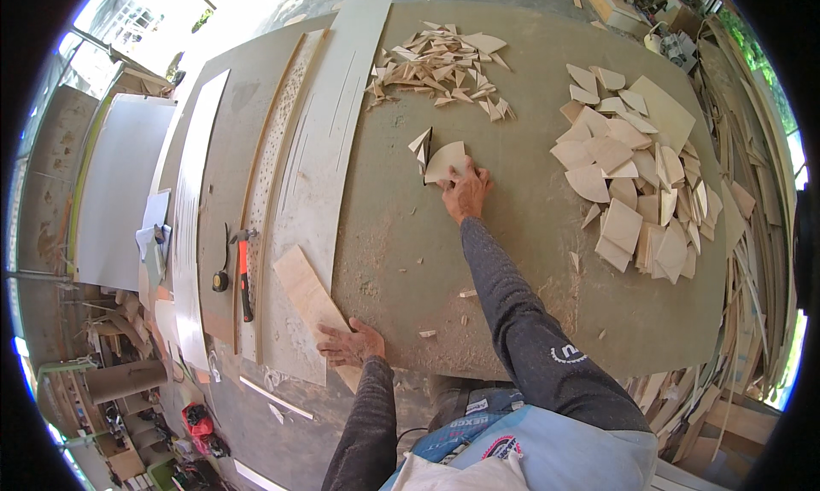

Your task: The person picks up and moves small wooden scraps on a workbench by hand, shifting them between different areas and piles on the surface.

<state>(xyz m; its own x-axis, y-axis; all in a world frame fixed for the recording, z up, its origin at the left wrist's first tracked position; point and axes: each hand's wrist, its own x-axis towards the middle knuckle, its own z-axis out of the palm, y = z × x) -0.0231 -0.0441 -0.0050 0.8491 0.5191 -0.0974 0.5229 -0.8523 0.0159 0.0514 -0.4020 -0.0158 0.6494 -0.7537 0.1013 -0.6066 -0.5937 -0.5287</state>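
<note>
My right hand (467,190) reaches out over the table with its fingers closed on the near edge of a pale fan-shaped plywood piece (445,161). Just left of that piece, thin pointed wood offcuts (418,144) lie beside a narrow dark line, which I cannot make out clearly. Near the front edge, my left hand (354,343) rests with fingers spread on a long plywood strip (306,288). The strip lies at a slant, partly over a pale metal-looking sheet (318,170).
A heap of pointed offcuts (440,64) lies at the far side, and a larger pile of curved plywood pieces (628,153) at the right. A hammer (245,273) and tape measure (220,281) lie at the left. Sawdust and chips dot the table (530,235). Stacked wood strips (752,226) flank its right.
</note>
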